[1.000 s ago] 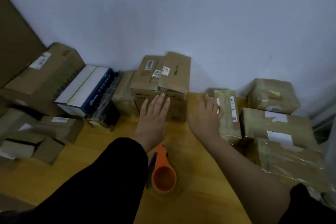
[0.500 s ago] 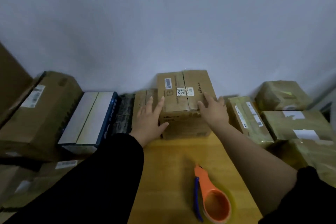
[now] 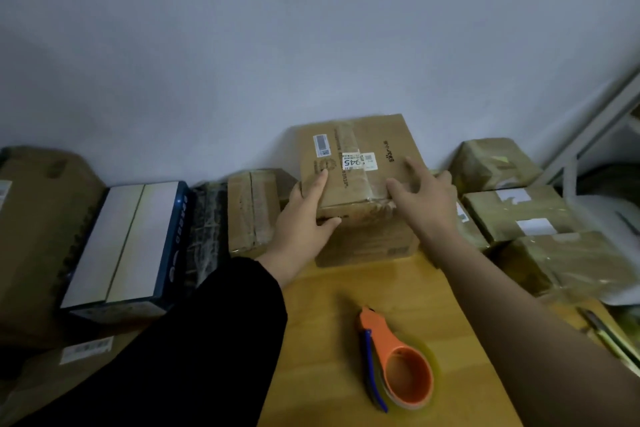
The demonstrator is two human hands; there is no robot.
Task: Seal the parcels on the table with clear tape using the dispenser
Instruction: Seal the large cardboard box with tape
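Far left of the labelled parcel sits a big matt brown carton. Nearer to it lies a long blue-edged box with a smooth white top. A small cardboard box with crinkled tape stands just beside the parcel's left flank. The left hand grips the parcel's near left corner, fingers on the top, thumb against the front face. The parcel is a squarish cardboard cube against the wall, with glossy tape and white stickers on top. The right hand lies released on its right top, fingers spread. In front of the parcel, on the yellow wooden tabletop, lies the orange plastic tape dispenser, untouched. Right of the parcel are shiny film-wrapped parcels.
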